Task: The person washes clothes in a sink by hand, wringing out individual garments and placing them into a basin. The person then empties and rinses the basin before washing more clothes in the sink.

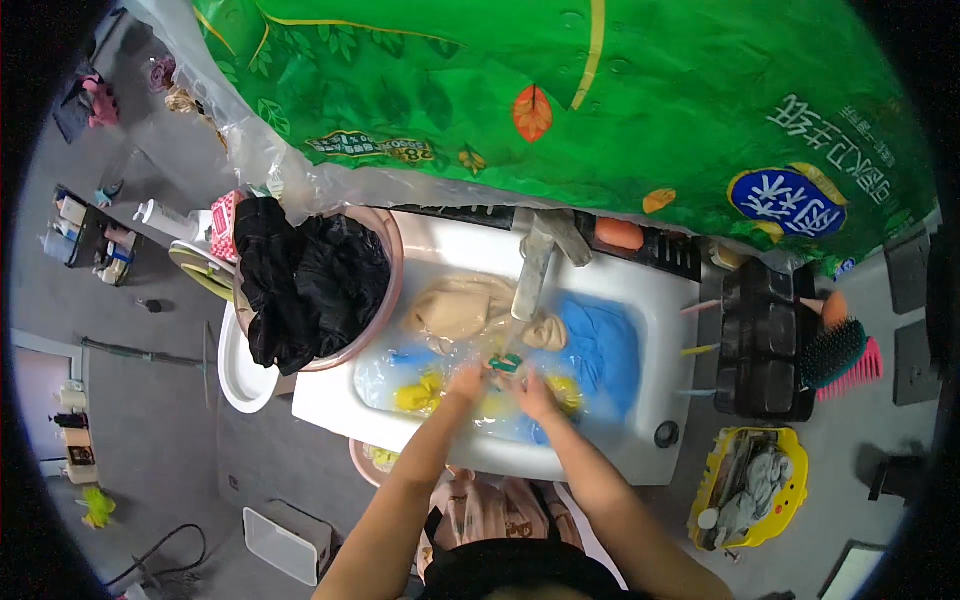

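Head view: my left hand (465,383) and right hand (537,395) are mid-frame, over the white sink (325,408), forearms in from the lower edge. Fingers on both point inward, partly at the cloudy water; can't tell if they're pinching or just resting. Small teal-green piece (507,362) sits between my hands, center of frame, just below the tap (533,275); grip on it unclear. Yellow cloth (418,393) shows beside my left hand, with more yellow beside my right. Beige cloth (450,312) lies above my hands, blue cloth (603,345) right of center, both in the water. Upper left: pink tub (393,262) heaped with black clothes (310,290), white basin (240,385) just below it. Top: big green plastic package (420,95). Right: black organizer (755,340) with a hairbrush (838,352). Lower right: yellow basket (798,485), stuff inside.
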{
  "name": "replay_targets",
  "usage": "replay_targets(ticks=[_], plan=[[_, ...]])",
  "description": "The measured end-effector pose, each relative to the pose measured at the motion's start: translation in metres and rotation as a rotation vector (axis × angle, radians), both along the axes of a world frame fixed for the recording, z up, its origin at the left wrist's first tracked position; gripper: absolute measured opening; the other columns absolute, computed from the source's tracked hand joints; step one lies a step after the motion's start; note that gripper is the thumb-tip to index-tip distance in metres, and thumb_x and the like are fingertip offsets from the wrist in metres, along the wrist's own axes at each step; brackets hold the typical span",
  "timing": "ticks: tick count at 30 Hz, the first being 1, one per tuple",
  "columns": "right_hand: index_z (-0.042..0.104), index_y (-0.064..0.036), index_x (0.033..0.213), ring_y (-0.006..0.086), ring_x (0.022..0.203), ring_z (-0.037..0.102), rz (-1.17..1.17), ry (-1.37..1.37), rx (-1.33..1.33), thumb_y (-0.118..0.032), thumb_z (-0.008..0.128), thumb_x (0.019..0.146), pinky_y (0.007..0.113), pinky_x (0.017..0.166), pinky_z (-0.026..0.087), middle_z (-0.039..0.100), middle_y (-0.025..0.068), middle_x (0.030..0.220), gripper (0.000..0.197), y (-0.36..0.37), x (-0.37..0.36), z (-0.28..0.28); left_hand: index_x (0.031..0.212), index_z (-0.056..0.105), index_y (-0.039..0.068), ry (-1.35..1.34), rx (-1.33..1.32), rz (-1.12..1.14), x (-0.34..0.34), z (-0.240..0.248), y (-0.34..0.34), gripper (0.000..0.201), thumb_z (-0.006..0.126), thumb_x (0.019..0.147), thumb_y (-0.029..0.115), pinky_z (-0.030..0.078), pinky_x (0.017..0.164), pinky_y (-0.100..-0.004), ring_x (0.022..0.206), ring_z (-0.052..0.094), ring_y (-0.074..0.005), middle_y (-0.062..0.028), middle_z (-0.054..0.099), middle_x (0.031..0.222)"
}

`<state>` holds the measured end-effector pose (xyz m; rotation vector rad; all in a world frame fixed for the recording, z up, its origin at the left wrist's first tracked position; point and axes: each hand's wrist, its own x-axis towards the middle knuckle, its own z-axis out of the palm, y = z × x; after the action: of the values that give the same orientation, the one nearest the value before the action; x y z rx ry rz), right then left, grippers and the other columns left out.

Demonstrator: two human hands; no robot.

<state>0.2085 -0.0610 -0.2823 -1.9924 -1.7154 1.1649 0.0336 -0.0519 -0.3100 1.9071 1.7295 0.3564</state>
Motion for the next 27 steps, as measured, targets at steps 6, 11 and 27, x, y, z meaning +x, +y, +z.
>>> replay_targets(ticks=[6,11,27], plan=[[0.053,-0.0058,0.101,0.0304,0.084,0.057,-0.475,0.601,-0.383,-0.042,0.047,0.080,0.039,0.077,0.044,0.061,0.0123,0.091,0.042,0.016,0.032,-0.034,0.109,0.043,0.003,-0.282,-0.089,0.273,0.070,0.076,0.013,0.030,0.046,0.080,0.011,0.045,0.072,-0.0422,0.085,0.057,-0.0337,-0.0188,0.060,0.087],[0.055,-0.0109,0.096,0.0219,0.084,0.055,-0.866,1.323,-0.644,-0.048,0.043,0.081,0.033,0.078,0.044,0.059,0.0062,0.096,0.041,0.033,0.003,0.042,0.102,0.048,0.003,-0.810,0.152,0.538,0.092,0.121,-0.011,0.028,0.052,0.076,0.013,0.045,0.073,-0.0374,0.081,0.057,-0.0335,-0.0192,0.058,0.085],[0.057,-0.0086,0.090,0.0166,0.068,0.054,-0.502,0.726,-0.012,-0.026,0.053,0.081,0.031,0.056,0.044,0.059,0.0013,0.080,0.020,0.003,0.023,0.066,0.089,0.055,0.011,-0.083,0.329,0.090,0.037,0.097,0.033,0.030,0.053,0.079,0.038,0.044,0.049,-0.0402,0.062,0.058,-0.0321,-0.0151,0.058,0.071]])
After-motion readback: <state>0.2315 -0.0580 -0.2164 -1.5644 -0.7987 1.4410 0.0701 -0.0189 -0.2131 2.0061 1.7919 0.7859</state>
